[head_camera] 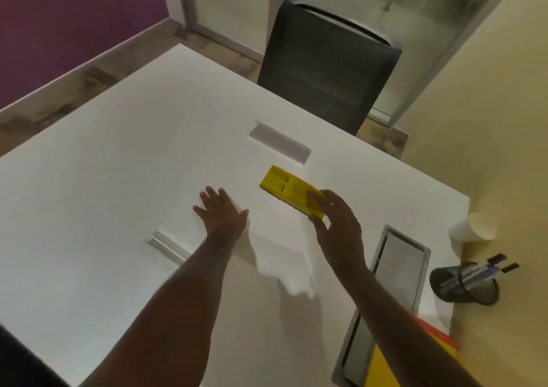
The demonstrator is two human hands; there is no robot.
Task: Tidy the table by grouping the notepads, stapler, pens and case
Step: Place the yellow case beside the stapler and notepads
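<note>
A yellow case [284,189] lies on the white table [118,194], right of centre. My right hand [335,220] grips its near end, fingers over the top and thumb at the near corner. My left hand [221,211] rests flat on the table, fingers spread, a little to the left of the case. At the right edge a black mesh cup [462,290] holds several pens [486,268]. Orange and yellow notepads [439,342] show at the bottom right, partly hidden by my right arm. No stapler is in view.
A grey cable hatch [394,271] is set into the table near my right arm. Two low metal brackets [278,142] [166,246] stand on the tabletop. A white cup [471,226] sits at the right edge. A black mesh chair [326,60] stands at the far side.
</note>
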